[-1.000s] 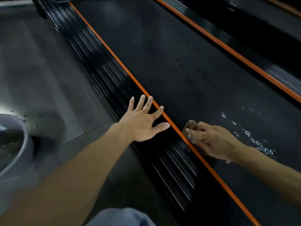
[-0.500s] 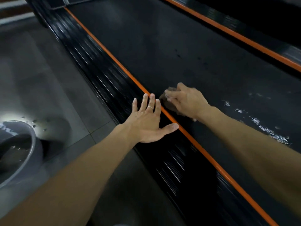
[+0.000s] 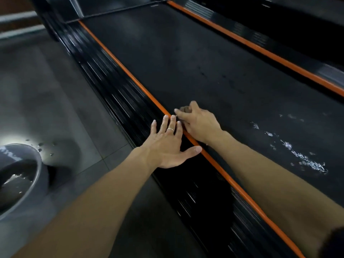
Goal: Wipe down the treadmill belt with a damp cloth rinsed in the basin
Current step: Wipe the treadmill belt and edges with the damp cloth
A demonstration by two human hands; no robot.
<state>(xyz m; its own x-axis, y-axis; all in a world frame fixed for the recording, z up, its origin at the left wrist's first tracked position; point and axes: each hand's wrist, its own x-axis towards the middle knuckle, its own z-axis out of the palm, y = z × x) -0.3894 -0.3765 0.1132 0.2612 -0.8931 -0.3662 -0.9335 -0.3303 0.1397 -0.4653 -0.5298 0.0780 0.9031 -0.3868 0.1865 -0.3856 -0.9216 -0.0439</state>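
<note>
Left hand (image 3: 167,146) lies flat on the black ribbed side rail (image 3: 115,94), fingers straight and spread, thumb tip reaching the orange trim strip (image 3: 232,181) — reads as a brace to carry body weight while leaning over the deck. It holds nothing.

Right hand (image 3: 199,123) is on the treadmill belt (image 3: 195,58) just inside the orange strip, fingers curled over a small dark cloth (image 3: 185,109); only a bit of the cloth shows past the knuckles. Grip looks clamped and pressed down, which suits scrubbing the belt edge where dirt collects.

Wet droplets (image 3: 305,161) sit on the belt, well apart from the cloth, toward the near right — likely a patch already passed over or dripped on.

Basin (image 3: 40,175) sits on the floor tiles (image 3: 46,86) at the left, water in it, splashes beside the rim — kept within the left arm's reach for rinsing, by my read.

2 hands nearly touch at the strip.
</note>
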